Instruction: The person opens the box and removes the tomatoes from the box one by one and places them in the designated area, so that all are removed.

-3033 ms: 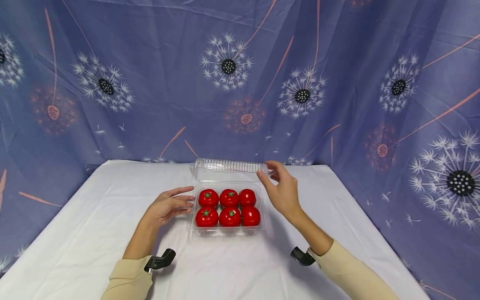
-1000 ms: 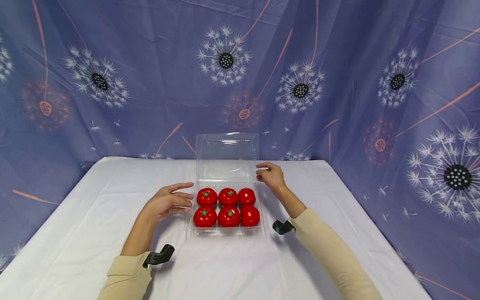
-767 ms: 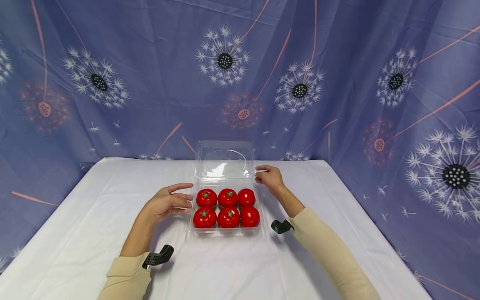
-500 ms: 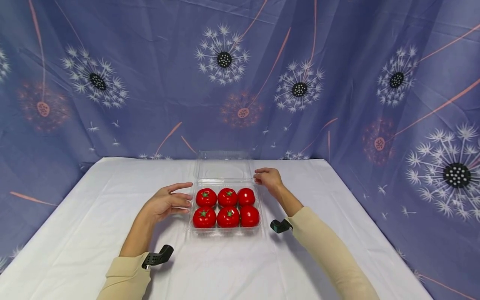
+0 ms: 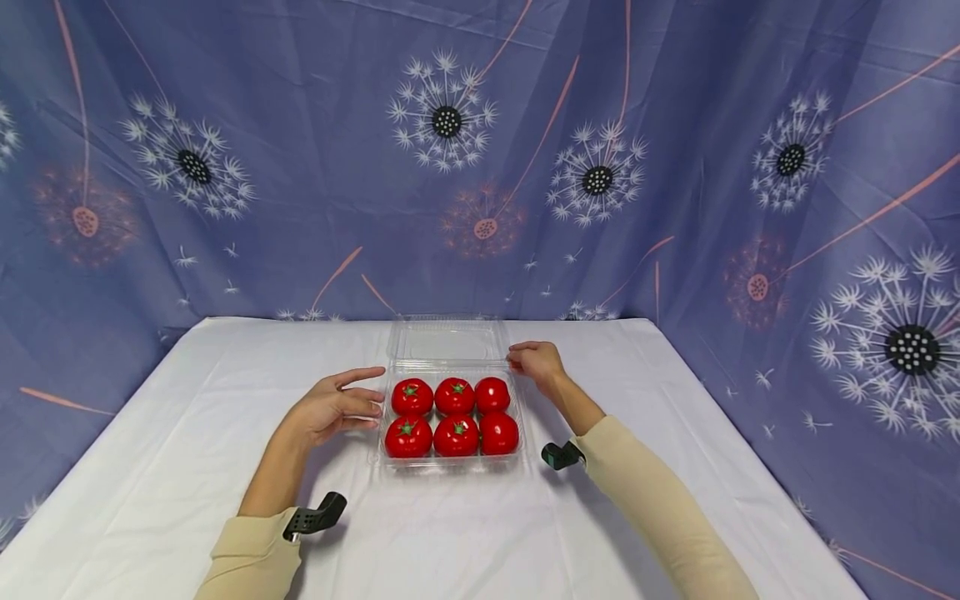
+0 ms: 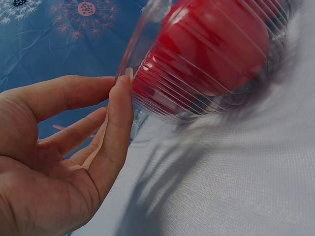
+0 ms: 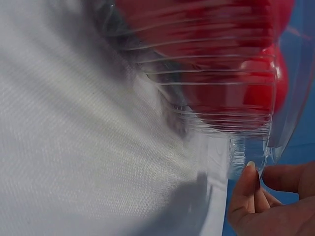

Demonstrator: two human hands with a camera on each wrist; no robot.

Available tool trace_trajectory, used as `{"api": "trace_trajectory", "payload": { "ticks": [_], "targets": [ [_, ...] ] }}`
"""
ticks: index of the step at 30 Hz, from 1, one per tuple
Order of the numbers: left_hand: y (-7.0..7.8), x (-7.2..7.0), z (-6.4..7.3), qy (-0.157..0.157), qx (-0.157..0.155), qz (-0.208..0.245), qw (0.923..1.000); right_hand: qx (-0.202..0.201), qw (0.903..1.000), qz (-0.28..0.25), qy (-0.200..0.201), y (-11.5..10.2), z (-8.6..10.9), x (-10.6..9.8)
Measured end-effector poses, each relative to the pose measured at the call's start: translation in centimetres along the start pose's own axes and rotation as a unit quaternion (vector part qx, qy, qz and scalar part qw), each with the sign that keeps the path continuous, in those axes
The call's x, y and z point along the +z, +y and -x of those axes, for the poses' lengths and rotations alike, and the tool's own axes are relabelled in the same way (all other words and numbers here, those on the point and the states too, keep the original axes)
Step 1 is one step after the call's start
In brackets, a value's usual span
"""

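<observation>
A clear plastic clamshell container [image 5: 457,463] stands on the white-covered table, with several red tomatoes [image 5: 456,436] in two rows in its tray. Its lid [image 5: 448,342] is folded back behind the tray, low over the table. My left hand [image 5: 330,408] is at the container's left side; in the left wrist view, the thumb and a finger [image 6: 120,113] pinch the tray's rim. My right hand [image 5: 538,362] is at the back right corner near the hinge. There, in the right wrist view, its thumb and fingers [image 7: 242,191] pinch the lid's edge.
The white cloth [image 5: 450,542] covers the table on all sides of the container. Behind hangs a blue curtain [image 5: 315,167] with dandelion prints, close to the table's back edge. Black wrist cameras [image 5: 317,515] sit on both sleeves.
The lid has swung from half raised through upright and down backward behind the tray. My right hand has moved left to the hinge corner. The left hand has stayed at the tray's side.
</observation>
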State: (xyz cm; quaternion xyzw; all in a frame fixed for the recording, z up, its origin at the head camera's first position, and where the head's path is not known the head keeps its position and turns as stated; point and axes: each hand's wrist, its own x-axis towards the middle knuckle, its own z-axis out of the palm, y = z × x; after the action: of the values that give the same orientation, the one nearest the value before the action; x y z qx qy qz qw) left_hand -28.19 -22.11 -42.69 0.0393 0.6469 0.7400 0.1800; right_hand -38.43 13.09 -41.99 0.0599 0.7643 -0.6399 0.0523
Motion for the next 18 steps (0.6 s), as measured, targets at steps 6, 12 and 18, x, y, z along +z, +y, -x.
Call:
{"api": "trace_trajectory", "payload": {
  "ticks": [6,12,18],
  "targets": [
    [0.2,0.0,0.1,0.006,-0.002,-0.007,1.0000,-0.006,1.0000,-0.001,-0.003,-0.1,0.0,0.0],
    [0.0,0.0,-0.2,0.002,0.000,-0.008,1.0000,-0.047,0.9965,0.067,0.022,-0.7,0.4,-0.8],
    [-0.3,-0.1,-0.2,0.002,-0.001,-0.004,1.0000,-0.079,0.9941,0.072,0.013,-1.4,0.8,-1.3]
  ]
}}
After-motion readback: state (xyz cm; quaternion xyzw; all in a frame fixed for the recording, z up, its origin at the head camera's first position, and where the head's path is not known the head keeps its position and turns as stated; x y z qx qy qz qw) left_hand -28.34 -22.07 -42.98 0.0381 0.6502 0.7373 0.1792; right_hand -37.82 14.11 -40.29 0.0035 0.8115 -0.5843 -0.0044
